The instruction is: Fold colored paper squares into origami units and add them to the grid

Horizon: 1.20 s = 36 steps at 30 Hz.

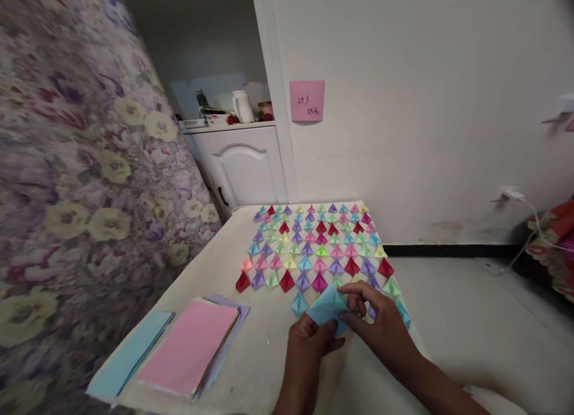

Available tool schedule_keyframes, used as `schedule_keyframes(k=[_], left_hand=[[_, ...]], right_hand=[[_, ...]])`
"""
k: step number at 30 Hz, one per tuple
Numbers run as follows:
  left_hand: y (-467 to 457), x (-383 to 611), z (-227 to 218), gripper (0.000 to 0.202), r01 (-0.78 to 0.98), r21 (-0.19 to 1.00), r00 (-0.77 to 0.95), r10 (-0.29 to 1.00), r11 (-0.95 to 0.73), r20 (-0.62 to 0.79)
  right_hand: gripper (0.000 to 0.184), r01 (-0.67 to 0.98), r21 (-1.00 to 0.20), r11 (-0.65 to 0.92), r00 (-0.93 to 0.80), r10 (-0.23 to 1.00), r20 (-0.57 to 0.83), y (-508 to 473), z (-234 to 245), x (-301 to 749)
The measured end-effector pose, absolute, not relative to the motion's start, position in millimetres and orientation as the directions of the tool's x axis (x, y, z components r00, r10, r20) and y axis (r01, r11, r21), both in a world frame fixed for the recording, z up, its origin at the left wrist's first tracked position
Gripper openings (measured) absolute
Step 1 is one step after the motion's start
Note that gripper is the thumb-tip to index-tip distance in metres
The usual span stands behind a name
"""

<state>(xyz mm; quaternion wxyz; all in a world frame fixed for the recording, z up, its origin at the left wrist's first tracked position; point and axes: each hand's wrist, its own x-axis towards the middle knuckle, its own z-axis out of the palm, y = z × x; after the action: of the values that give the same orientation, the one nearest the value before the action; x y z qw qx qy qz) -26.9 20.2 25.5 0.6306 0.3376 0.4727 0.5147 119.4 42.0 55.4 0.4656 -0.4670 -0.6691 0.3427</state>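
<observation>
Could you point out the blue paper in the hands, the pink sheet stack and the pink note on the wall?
blue paper [326, 307]: head view, middle of the folded sheet.
pink sheet stack [191, 346]: head view, top sheet's centre.
pink note [307, 101]: head view, its centre.

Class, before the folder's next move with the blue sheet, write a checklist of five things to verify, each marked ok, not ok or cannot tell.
1. Both hands on the light blue paper: the left hand and the right hand each have a grip on it. Ok.
2. Crease edges lined up: fingers hide them. Cannot tell.
3. Paper over the table, not off its edge. Ok.
4. Rows of folded paper pieces tidy: ok, though the right hand covers part of the nearest row.
5. Spare sheets close by: the pink-topped paper stack lies to the left of the left hand. Ok.
</observation>
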Motion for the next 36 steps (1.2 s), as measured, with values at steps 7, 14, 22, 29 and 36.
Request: schedule_keyframes(k=[7,14,22,29,36], left_hand=[[19,-27,24,0.026,-0.346,0.910,0.044,0.973,0.228,-0.227],[18,-24,29,0.028,-0.361,0.902,0.042,0.970,0.238,-0.240],[16,-24,32,0.026,-0.387,0.886,0.046,0.965,0.256,-0.259],[16,-27,37,0.023,-0.349,0.909,0.066,0.973,0.230,-0.221],[14,-27,37,0.021,-0.438,0.869,0.105,0.973,0.229,-0.203]], right_hand=[[0.012,0.309,-0.870,0.385,-0.150,0.922,0.356,45,55,120],[0.013,0.317,-0.869,0.379,-0.201,0.923,0.329,45,51,115],[0.012,0.266,-0.861,0.433,-0.204,0.898,0.389,47,47,118],[0.028,0.274,-0.751,0.601,-0.265,0.798,0.542,45,39,120],[0.027,0.365,-0.548,0.752,-0.361,0.657,0.661,45,36,124]])
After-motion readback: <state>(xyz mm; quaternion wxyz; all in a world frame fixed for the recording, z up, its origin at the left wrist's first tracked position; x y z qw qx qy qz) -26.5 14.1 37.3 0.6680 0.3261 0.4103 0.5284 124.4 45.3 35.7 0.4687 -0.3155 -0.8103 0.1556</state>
